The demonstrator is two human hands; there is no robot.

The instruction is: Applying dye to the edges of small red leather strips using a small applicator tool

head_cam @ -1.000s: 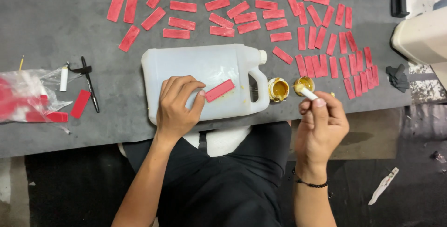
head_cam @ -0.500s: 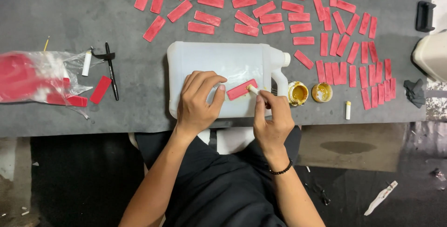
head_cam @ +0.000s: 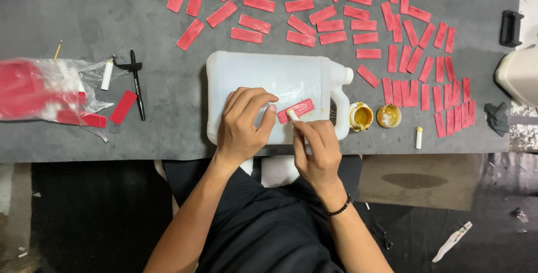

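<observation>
Your left hand [head_cam: 242, 124] presses its fingertips down on the red strip [head_cam: 296, 110], which lies on the jug [head_cam: 269, 82], long axis rising to the right. Your right hand [head_cam: 316, 152], nearer its lower end, pinches what looks like a white stick [head_cam: 292, 115] against it.

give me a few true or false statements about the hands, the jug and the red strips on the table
1. The white plastic jug lies on its side on the grey table. True.
2. The left hand rests on the plastic bag. False: it rests on the jug, its fingers by the red strip lying on it.
3. The right hand holds a small white stick against that strip. True.
4. Both small pots of yellow stuff are capped. False: both stand open, beside the jug's handle.
5. The black pen lies on top of the jug. False: it lies on the table near the bag.
</observation>
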